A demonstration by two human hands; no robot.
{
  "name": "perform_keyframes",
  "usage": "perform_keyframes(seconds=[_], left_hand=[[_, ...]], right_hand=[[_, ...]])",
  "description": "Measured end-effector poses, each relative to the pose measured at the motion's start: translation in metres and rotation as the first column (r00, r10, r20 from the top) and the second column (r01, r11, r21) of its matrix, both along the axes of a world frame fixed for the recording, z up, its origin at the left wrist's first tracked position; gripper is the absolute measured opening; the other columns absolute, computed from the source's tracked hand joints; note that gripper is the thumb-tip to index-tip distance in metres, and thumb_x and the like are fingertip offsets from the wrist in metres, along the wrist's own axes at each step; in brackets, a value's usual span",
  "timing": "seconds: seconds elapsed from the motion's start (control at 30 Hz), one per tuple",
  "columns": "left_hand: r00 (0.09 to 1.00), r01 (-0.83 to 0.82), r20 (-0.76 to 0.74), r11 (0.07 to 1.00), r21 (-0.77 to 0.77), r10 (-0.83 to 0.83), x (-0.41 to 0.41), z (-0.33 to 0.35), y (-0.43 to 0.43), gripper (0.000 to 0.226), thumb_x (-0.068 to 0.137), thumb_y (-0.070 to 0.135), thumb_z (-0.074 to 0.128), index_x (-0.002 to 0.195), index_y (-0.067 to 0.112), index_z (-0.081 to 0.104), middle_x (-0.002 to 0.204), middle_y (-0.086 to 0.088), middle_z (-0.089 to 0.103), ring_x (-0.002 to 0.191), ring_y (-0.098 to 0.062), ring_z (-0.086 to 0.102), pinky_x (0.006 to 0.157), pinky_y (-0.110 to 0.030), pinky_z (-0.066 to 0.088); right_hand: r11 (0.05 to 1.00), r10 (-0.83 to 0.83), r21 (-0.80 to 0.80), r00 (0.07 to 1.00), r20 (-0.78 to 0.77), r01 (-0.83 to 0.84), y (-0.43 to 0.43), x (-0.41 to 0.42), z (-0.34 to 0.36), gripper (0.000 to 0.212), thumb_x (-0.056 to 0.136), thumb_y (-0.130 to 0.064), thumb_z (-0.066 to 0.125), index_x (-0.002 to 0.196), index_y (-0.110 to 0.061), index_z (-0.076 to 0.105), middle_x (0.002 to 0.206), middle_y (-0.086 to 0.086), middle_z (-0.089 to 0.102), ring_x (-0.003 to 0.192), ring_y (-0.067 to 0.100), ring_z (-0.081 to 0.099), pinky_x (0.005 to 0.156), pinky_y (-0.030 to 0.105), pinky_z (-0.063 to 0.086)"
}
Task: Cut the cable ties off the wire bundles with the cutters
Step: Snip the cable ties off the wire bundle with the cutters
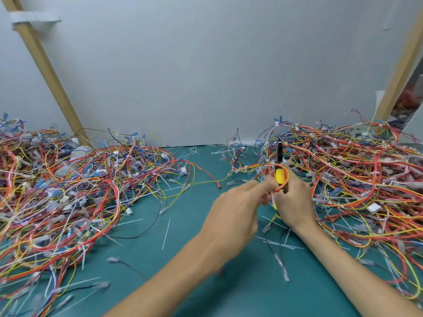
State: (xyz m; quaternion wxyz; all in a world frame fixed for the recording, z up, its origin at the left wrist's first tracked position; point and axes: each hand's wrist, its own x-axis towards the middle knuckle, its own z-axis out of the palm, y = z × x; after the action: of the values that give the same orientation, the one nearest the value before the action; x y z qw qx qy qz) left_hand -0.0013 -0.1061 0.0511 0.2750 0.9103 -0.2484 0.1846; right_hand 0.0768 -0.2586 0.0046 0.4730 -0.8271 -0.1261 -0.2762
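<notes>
Yellow-handled cutters (279, 176) stand nearly upright in my right grip (293, 202), curled round them with blades pointing far, while my left grip (235, 209), just to their left, pinches an orange wire loop (281, 187) draped across the handles; its tie is too blurred to place.

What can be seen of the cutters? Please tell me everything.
The cutters have yellow handles, plastic by the look, and a dark narrow head that points up and away from the person. The right hand grips the handles low down, above the green mat. Orange wires loop round the handles; the left hand pinches these beside the tool. Blur hides whether the blades are open.
</notes>
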Motion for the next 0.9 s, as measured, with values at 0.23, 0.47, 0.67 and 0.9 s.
perform_keyframes(seconds=[0.23,0.47,0.67,0.9], left_hand=[[0.986,0.143,-0.067,0.978,-0.154,-0.155,-0.002,-0.019,-0.001,0.032,0.097,0.009,0.044,0.124,0.022,0.056,0.082,0.008,0.058,0.075,-0.009,0.051,0.072,-0.025,0.046],[0.877,-0.059,-0.412,0.797,-0.601,-0.246,0.01,-0.042,0.015,0.035,0.105,0.028,0.039,0.1,0.013,0.071,0.064,0.006,0.036,0.058,-0.01,0.031,0.055,-0.025,0.027],[0.714,-0.247,-0.496,0.485,-0.839,-0.494,0.02,-0.039,0.032,0.022,0.102,0.012,0.043,0.092,0.003,0.061,0.067,0.0,0.041,0.052,-0.007,0.042,0.053,-0.019,0.044],[0.548,-0.334,-0.421,0.272,-0.903,-0.723,0.027,-0.03,0.05,0.007,0.095,0.0,0.048,0.094,-0.001,0.055,0.078,-0.012,0.067,0.084,-0.03,0.073,0.073,-0.038,0.06]], right_hand=[[0.997,-0.014,0.081,0.998,-0.054,0.018,-0.002,0.004,-0.002,0.029,0.086,-0.048,0.052,0.075,-0.021,0.054,0.064,0.001,0.064,0.062,0.02,0.059,0.066,0.041,0.046],[0.997,-0.018,0.07,0.999,-0.028,0.02,-0.001,0.005,-0.004,0.024,0.089,-0.05,0.048,0.08,-0.029,0.057,0.065,-0.009,0.065,0.055,0.003,0.062,0.056,0.021,0.045],[0.985,0.024,0.174,0.996,-0.09,-0.008,0.0,0.006,-0.003,0.021,0.087,-0.047,0.05,0.083,-0.028,0.057,0.068,0.0,0.066,0.056,0.013,0.066,0.06,0.036,0.052],[0.998,0.062,-0.006,0.996,-0.069,-0.063,-0.002,0.004,-0.003,0.024,0.075,-0.045,0.058,0.088,-0.026,0.051,0.067,0.004,0.058,0.06,0.019,0.057,0.063,0.041,0.048]])
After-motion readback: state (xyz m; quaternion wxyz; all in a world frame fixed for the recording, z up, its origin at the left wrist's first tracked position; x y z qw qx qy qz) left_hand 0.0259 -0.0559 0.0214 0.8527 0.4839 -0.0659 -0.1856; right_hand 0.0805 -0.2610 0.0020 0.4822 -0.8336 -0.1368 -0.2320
